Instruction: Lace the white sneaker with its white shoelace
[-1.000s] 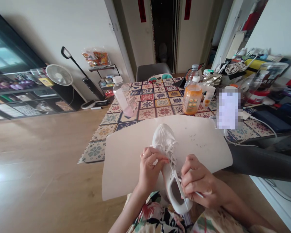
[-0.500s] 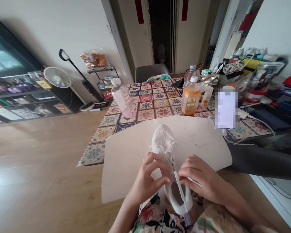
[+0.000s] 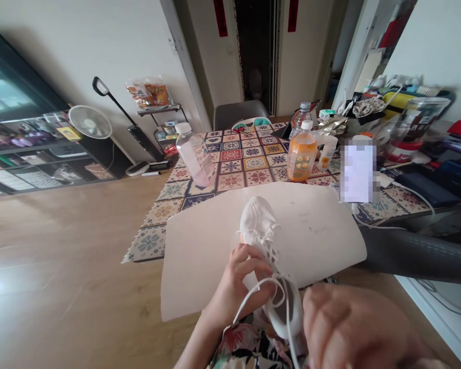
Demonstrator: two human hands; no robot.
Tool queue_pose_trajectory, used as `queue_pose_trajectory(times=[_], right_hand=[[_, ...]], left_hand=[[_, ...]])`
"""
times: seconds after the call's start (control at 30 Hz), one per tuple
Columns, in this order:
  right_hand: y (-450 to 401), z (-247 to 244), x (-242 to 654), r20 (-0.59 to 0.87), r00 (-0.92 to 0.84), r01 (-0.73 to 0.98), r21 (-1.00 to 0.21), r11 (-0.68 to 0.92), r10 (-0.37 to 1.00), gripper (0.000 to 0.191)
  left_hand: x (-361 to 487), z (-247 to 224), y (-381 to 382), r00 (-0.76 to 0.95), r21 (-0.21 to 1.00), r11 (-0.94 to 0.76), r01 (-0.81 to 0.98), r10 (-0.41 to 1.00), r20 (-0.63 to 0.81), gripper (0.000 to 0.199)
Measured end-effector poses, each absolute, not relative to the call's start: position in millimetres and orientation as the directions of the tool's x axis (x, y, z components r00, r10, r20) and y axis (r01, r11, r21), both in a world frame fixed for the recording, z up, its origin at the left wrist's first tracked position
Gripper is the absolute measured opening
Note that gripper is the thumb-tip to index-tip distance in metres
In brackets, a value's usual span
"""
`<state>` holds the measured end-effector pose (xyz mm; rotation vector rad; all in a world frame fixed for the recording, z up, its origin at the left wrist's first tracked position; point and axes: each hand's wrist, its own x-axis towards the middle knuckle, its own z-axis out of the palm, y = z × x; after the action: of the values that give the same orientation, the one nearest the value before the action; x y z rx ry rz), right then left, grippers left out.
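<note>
Wood floor runs left of you, and a patterned cloth covers the far table, with a clear bottle and an orange bottle standing well apart on it. Nearer, a white sheet lies under a white shoe, toe pointing away from you. Your left hand grips the shoe's left side, fingers closed on it near the lacing. A loose lace loops over the shoe opening toward you. Your right hand is near the camera and blurred, curled into a fist; you cannot tell what it holds.
</note>
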<state>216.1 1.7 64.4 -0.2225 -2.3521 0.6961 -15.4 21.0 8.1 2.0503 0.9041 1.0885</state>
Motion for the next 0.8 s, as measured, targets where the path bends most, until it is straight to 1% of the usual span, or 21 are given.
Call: queue_pose_trajectory(times=[0.03, 0.07, 0.1, 0.13, 0.17, 0.23, 0.3, 0.4, 0.47, 0.53, 0.6, 0.67, 0.8], right_hand=[[4.1, 58.9, 219.1, 0.532, -0.753, -0.052, -0.635, 0.77, 0.387, 0.047], [6.6, 52.2, 221.5, 0.51, -0.7, -0.013, -0.708, 0.706, 0.499, 0.042], [8.9, 45.1, 222.9, 0.466, -0.633, 0.081, -0.755, 0.651, 0.618, 0.037], [11.0, 38.1, 223.2, 0.434, -0.571, 0.177, -0.764, 0.62, 0.697, 0.031], [12.7, 31.8, 222.4, 0.413, -0.557, 0.246, -0.747, 0.618, 0.72, 0.026], [14.8, 23.0, 218.7, 0.392, -0.599, 0.319, -0.684, 0.656, 0.699, 0.019], [15.5, 19.4, 214.0, 0.403, -0.642, 0.328, -0.624, 0.709, 0.652, 0.014], [15.5, 19.6, 208.4, 0.474, -0.657, 0.325, -0.524, 0.787, 0.586, 0.014], [15.1, 20.6, 206.2, 0.479, -0.681, 0.342, -0.461, 0.819, 0.554, 0.014], [14.6, 21.6, 205.5, 0.472, -0.691, 0.352, -0.442, 0.825, 0.548, 0.013], [14.4, 22.9, 206.7, 0.465, -0.687, 0.332, -0.482, 0.811, 0.558, 0.014], [14.7, 25.1, 209.4, 0.45, -0.701, 0.268, -0.553, 0.789, 0.554, 0.017], [12.6, 29.1, 216.9, 0.463, -0.712, 0.041, -0.724, 0.689, 0.528, 0.03]], left_hand=[[-14.6, 7.9, 20.8, 0.431, 0.797, -0.55, 0.249, 0.8, 0.418, 0.01], [-13.6, 7.8, 20.6, 0.444, 0.811, -0.54, 0.225, 0.798, 0.408, 0.01], [-12.5, 7.7, 20.4, 0.458, 0.822, -0.531, 0.204, 0.795, 0.399, 0.008], [-11.4, 7.7, 20.1, 0.47, 0.829, -0.525, 0.192, 0.791, 0.392, 0.005], [-10.3, 7.8, 19.9, 0.479, 0.83, -0.526, 0.187, 0.786, 0.39, 0.003], [-9.1, 8.3, 19.5, 0.494, 0.823, -0.533, 0.195, 0.778, 0.387, 0.007], [-9.2, 9.1, 19.1, 0.522, 0.817, -0.543, 0.194, 0.762, 0.383, 0.01], [-10.7, 10.0, 19.3, 0.558, 0.822, -0.544, 0.167, 0.74, 0.377, 0.017], [-11.6, 9.7, 20.3, 0.563, 0.835, -0.533, 0.139, 0.736, 0.376, 0.019], [-12.5, 8.5, 22.0, 0.564, 0.856, -0.51, 0.083, 0.733, 0.381, 0.024], [-13.9, 6.3, 23.6, 0.567, 0.882, -0.471, -0.003, 0.726, 0.39, 0.033], [-16.3, 3.4, 24.3, 0.56, 0.902, -0.416, -0.112, 0.724, 0.403, 0.042], [-23.6, -1.2, 21.2, 0.493, 0.896, -0.318, -0.31, 0.752, 0.437, 0.043]])
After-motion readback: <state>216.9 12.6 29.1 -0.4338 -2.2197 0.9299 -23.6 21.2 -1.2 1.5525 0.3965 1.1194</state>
